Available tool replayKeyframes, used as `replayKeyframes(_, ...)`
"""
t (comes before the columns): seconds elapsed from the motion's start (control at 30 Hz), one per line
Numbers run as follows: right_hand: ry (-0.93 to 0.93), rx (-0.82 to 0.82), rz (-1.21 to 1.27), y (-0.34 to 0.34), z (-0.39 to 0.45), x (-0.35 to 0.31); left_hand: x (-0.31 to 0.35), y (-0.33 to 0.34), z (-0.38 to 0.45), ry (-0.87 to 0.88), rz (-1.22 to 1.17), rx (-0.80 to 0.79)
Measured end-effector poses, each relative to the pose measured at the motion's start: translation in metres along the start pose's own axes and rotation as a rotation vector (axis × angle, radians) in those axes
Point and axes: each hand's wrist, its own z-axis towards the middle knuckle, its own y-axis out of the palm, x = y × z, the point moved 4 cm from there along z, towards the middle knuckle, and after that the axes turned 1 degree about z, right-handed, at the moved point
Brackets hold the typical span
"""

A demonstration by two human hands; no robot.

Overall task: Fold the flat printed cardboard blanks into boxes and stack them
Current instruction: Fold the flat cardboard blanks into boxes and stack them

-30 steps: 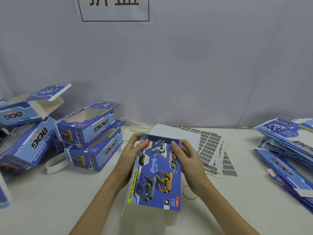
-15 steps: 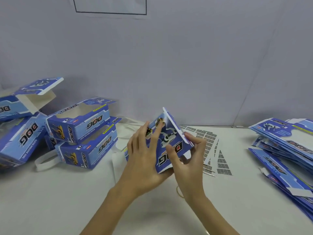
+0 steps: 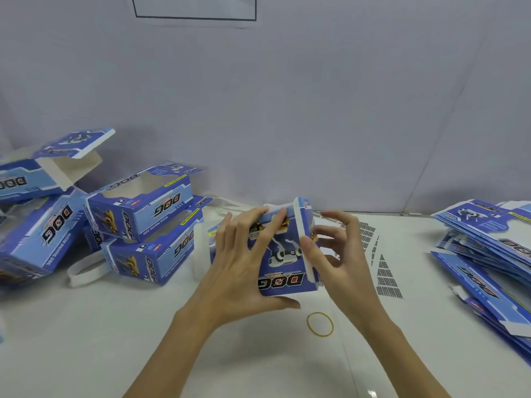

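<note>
Lifted off the table (image 3: pixel 143 340) a second ago, when it lay flat and face-up between both hands, the printed blank (image 3: pixel 283 262) now stands as a half-formed box at the middle of the scene, its "DOG" panel facing the camera upside down. One flap edge stands up along its right side. The left hand (image 3: pixel 244 271) holds the box with fingers spread over the front panel and the thumb under the near edge. The right hand (image 3: pixel 336 254) has loosely curled fingers at the right end, the thumb touching the raised flap; whether the other fingers grip anything cannot be told. This suggests the sleeve is opened and an end closure is the step in hand. Folded boxes (image 3: pixel 138 214) lie piled at the left, flat blanks (image 3: pixel 488 242) wait at the right, and a rubber band (image 3: pixel 319 324) lies near the hands.
</note>
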Motion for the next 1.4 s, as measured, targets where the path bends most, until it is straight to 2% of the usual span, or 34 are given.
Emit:
replayKeyframes(0.17, -0.089, -0.068, -0.125, 0.006, -0.004, -0.007, 0.013, -0.001, 0.002, -0.042, 0.049, 0.047)
replayKeyframes(0.33, -0.107, -0.117, -0.109, 0.008, -0.005, -0.006, 0.007, -0.01, 0.003, -0.116, 0.021, 0.081)
replayKeyframes(0.47, -0.154, -0.148, -0.083, 0.015, -0.007, -0.006, 0.009, -0.014, 0.005, -0.099, 0.079, 0.103)
replayKeyframes(0.83, -0.122, -0.162, -0.004, 0.029, -0.018, 0.003, 0.017, -0.009, 0.004, -0.091, 0.108, 0.078)
replayKeyframes(0.97, -0.212, -0.247, -0.249, 0.026, -0.018, 0.009, 0.017, -0.006, 0.003, -0.087, 0.137, 0.064)
replayKeyframes(1.13, -0.216, -0.286, -0.371, 0.027, -0.012, 0.021, 0.017, -0.001, 0.003, -0.097, 0.178, 0.09)
replayKeyframes(1.27, -0.248, -0.201, -0.413, 0.032, -0.014, 0.026, 0.019, 0.003, 0.005, -0.069, 0.127, 0.073)
replayKeyframes(1.33, -0.303, -0.076, -0.335, 0.029, -0.012, 0.023, 0.02, 0.004, 0.007, -0.052, 0.09, 0.039)
replayKeyframes(1.4, -0.401, 0.057, -0.321, 0.016, -0.006, 0.018, 0.016, 0.0, 0.009, -0.033, -0.053, -0.004)
